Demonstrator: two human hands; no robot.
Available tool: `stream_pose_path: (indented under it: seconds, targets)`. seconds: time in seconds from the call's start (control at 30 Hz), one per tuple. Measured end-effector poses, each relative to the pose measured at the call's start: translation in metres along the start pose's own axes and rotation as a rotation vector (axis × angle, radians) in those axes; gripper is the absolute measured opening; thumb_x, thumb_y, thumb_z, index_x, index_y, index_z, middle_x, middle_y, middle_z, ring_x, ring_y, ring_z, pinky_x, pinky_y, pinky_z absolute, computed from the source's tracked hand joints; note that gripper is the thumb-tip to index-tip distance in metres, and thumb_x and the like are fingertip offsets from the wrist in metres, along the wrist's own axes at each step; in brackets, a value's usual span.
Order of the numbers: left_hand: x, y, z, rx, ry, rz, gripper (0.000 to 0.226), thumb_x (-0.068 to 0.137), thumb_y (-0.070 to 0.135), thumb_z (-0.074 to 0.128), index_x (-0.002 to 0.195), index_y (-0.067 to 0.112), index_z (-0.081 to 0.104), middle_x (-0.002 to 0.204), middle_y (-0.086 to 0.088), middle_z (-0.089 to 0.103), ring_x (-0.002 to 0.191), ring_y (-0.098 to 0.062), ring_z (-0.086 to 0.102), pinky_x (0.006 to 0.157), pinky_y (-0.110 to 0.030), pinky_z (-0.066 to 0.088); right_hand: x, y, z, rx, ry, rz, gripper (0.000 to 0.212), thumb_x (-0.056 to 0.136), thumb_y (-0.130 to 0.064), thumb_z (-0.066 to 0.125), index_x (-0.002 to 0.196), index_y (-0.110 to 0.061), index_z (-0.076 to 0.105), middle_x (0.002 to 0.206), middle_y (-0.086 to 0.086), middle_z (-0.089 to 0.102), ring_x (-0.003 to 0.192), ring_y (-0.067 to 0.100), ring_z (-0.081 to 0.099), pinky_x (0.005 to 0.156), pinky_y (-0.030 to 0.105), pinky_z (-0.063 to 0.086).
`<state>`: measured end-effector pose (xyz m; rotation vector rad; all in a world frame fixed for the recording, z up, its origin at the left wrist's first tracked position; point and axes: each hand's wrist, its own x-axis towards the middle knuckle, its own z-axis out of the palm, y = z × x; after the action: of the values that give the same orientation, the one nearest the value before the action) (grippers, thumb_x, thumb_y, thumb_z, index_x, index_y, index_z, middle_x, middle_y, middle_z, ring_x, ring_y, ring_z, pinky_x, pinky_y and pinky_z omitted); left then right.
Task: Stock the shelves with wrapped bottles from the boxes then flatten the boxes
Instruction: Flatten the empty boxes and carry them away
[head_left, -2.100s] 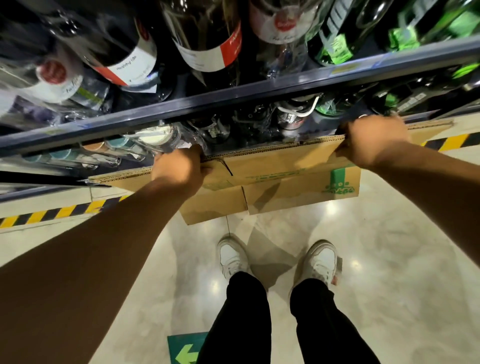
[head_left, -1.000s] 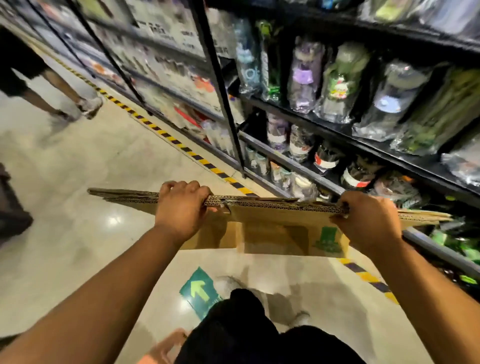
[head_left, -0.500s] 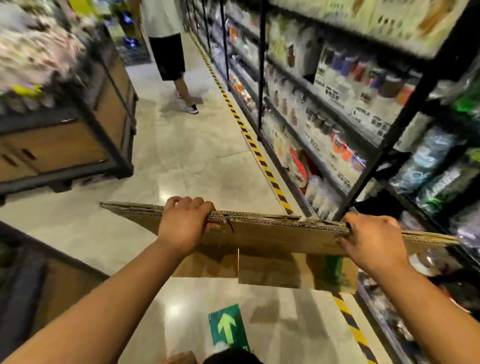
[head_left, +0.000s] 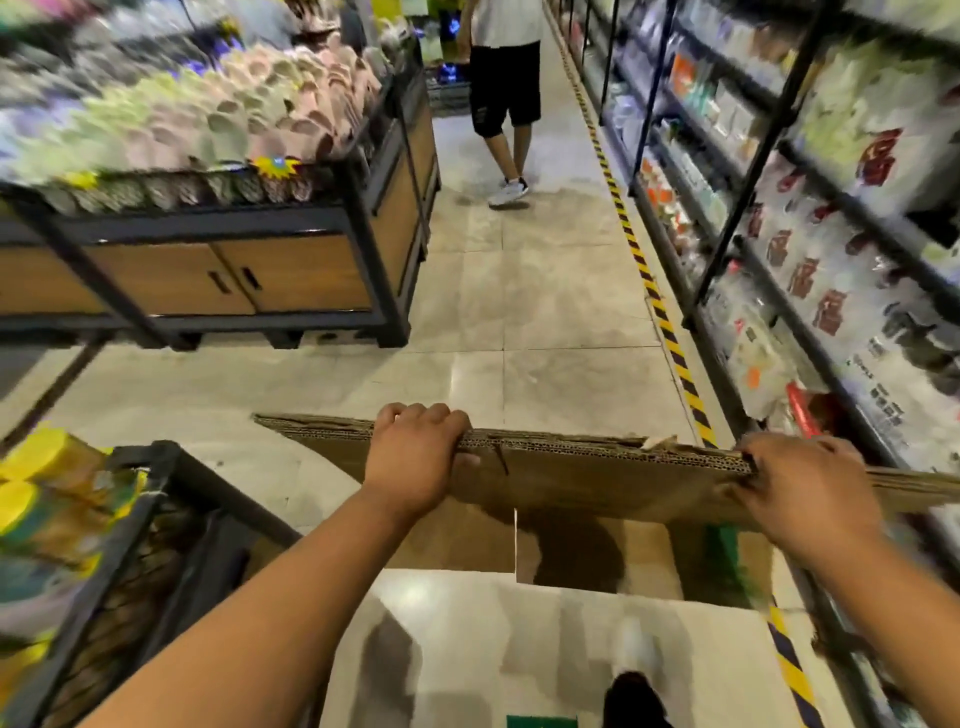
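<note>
Left hand: your left hand (head_left: 410, 462) is clamped on the top edge of the flattened box (head_left: 597, 478), fingers (head_left: 415, 418) hooked over the far side and thumb on the near face.
Right hand: your right hand (head_left: 802, 491) grasps the same corrugated edge further along, fingers (head_left: 779, 448) curled over it.
Where the box is: it hangs straight down from both sets of fingers, clear of the floor, with its lower flaps dangling below your knuckles.
Long axis: it runs side to side, from a stretch beyond your left fingers to a stretch past your right fingers that leaves the frame.
Nearer hand: neither. Both are already on it, roughly level with each other.
Stage: this box looks fully flattened, so you appear to be carrying it off.
What the move turns on: the board lies broadside across the aisle, and the end outboard of your right fingers sits close to the shelves (head_left: 779, 291).
Risk: that end could clip the stock. A person (head_left: 506, 78) stands well ahead of your fingers and a display stand (head_left: 291, 280) lies beyond your left hand.
</note>
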<state>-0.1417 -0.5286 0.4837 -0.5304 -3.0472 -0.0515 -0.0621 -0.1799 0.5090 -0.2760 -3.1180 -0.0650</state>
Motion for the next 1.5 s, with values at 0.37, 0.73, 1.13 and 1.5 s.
stream_pose_path:
  seconds: [0.37,0.73,1.13,1.5]
  targets:
    - [0.138,-0.140,0.014,0.013,-0.045,-0.344,0.028,0.096,0.052,0.050,0.115,0.033,0.058,0.113,0.010,0.067,0.110,-0.019,0.059,0.108,-0.038,0.027,0.287,-0.136,0.008,-0.007,-0.063,-0.343,0.022,0.082,-0.039,0.063,0.071,-0.033,0.046,0.062,-0.010,0.050,0.070,0.013,0.058,0.085,0.036,0.040]
    - [0.198,-0.334,0.019,0.001,-0.012,-0.770,0.032,0.092,0.057,0.053,0.110,0.031,0.060,0.105,0.007,0.070,0.104,-0.021,0.063,0.104,-0.039,0.032,0.507,-0.384,-0.006,-0.095,-0.014,-0.784,0.011,0.085,-0.033,0.057,0.080,-0.034,0.047,0.064,-0.011,0.044,0.068,0.014,0.046,0.085,0.034,0.035]
    - [0.200,-0.613,0.037,-0.069,-0.099,-1.078,0.031,0.093,0.046,0.054,0.123,0.035,0.056,0.118,0.009,0.067,0.116,-0.016,0.058,0.106,-0.037,0.030,0.618,-0.742,0.002,-0.140,-0.097,-1.015,0.020,0.089,-0.041,0.061,0.080,-0.035,0.045,0.079,-0.014,0.055,0.085,0.012,0.056,0.092,0.034,0.038]
    - [0.170,-0.835,0.064,-0.088,-0.068,-1.351,0.028,0.090,0.054,0.057,0.113,0.038,0.059,0.107,0.012,0.069,0.105,-0.015,0.062,0.095,-0.036,0.037,0.678,-1.055,0.033,-0.187,-0.066,-1.328,0.023,0.086,-0.052,0.062,0.097,-0.034,0.055,0.097,-0.012,0.064,0.102,0.012,0.060,0.094,0.033,0.037]
